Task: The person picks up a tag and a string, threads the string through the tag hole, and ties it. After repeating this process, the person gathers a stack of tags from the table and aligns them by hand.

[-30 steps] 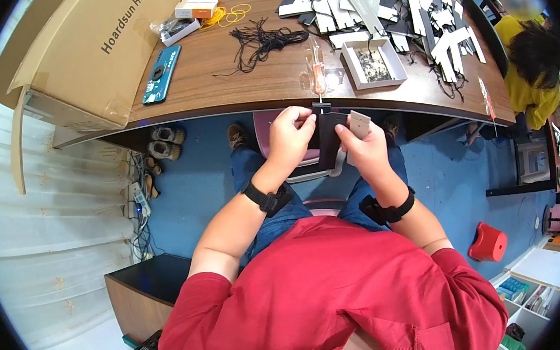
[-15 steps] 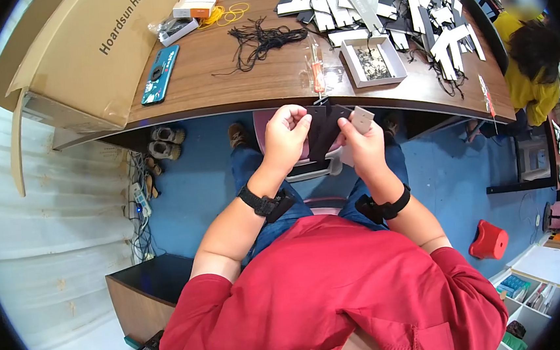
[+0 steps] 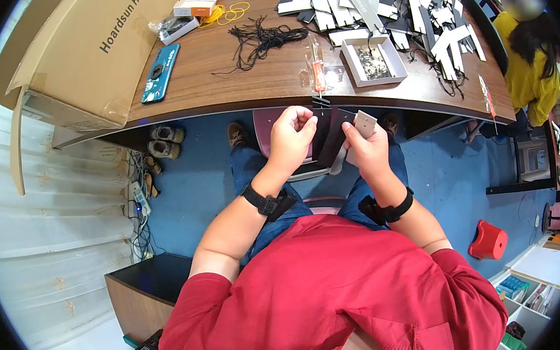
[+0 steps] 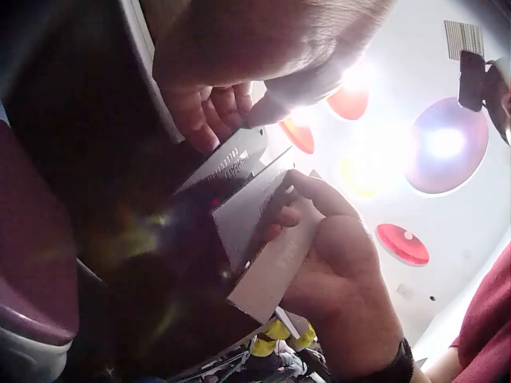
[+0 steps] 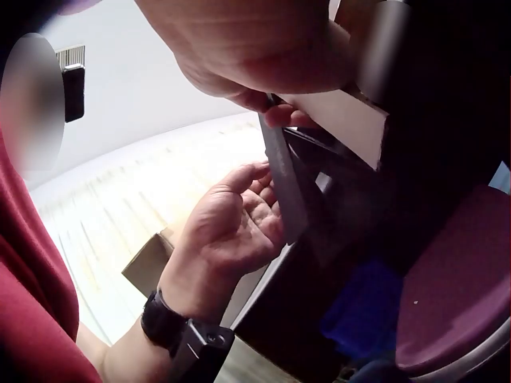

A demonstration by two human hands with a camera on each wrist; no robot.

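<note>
My left hand pinches a long black tag near its top with thumb and fingertips, just off the desk's front edge. In the left wrist view that tag shows printed lettering and a small hole. Opposite it, my right hand grips a light grey tag and a second black tag, which slants beside the first. The left wrist view shows two pale-looking faces fanned in the right hand. My right fingers hide part of them in the right wrist view.
On the wooden desk lie a heap of black and white tags, tangled black cords, a white box of small dark pieces, an orange-handled tool and a phone. A cardboard carton stands left.
The black tags between my hands have fanned apart, so two now show side by side. My right hand has lowered slightly, still holding the light grey tag.
</note>
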